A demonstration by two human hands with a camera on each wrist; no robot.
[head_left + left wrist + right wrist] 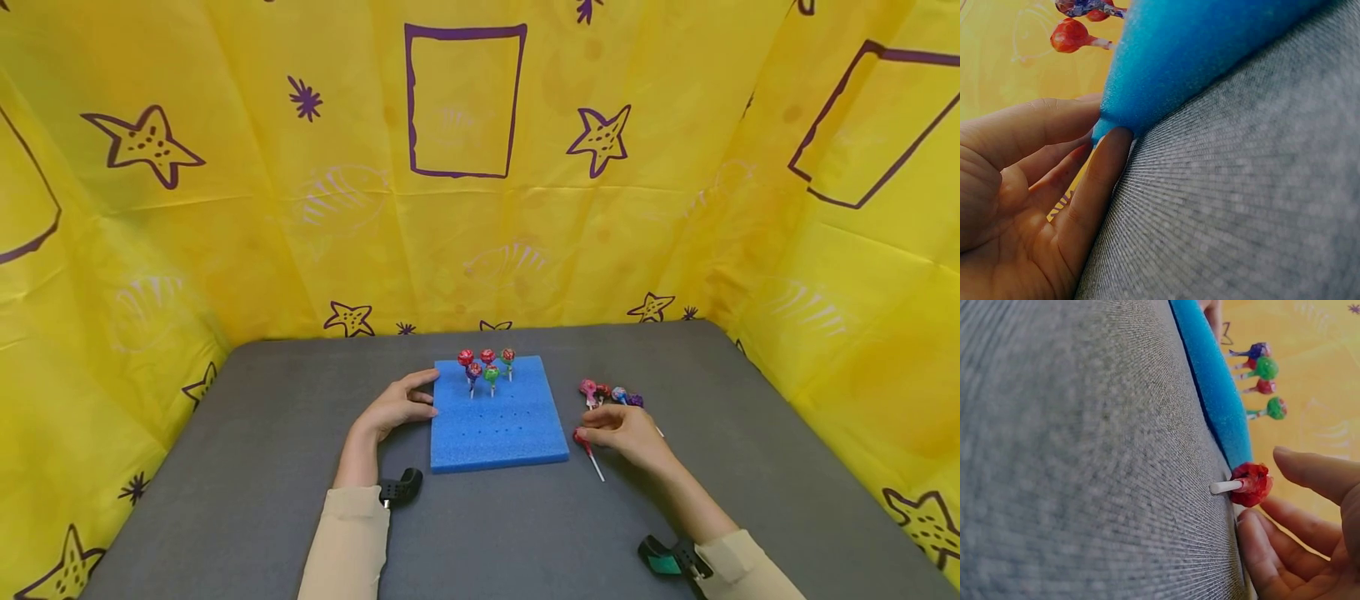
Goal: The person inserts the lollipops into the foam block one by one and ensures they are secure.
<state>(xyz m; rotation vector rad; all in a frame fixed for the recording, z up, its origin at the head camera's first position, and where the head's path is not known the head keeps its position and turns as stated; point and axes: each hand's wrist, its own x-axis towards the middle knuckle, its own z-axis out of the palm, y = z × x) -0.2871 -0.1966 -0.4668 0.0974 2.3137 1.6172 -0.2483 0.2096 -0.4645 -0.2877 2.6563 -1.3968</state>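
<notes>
A blue foam board (pixel 495 446) with rows of small holes lies on the table, several wrapped lollipops (pixel 491 374) standing upright at its far end. My left hand (pixel 397 406) touches the board's left edge with thumb and fingertips; in the left wrist view the fingertips (pixel 1113 140) meet the foam. To the right of the board, a red lollipop (pixel 1252 485) lies on the table with its white stick pointing toward me. Around its candy head my right hand (pixel 626 433) has thumb and fingers spread, with a gap at the thumb in the right wrist view.
Just beyond my right hand lies a loose group of lollipops (pixel 588 389) in pink, red, blue and purple wrappers, partly covered by the hand. The grey table (pixel 300 392) is enclosed by yellow patterned cloth (pixel 465 250) at the back and sides.
</notes>
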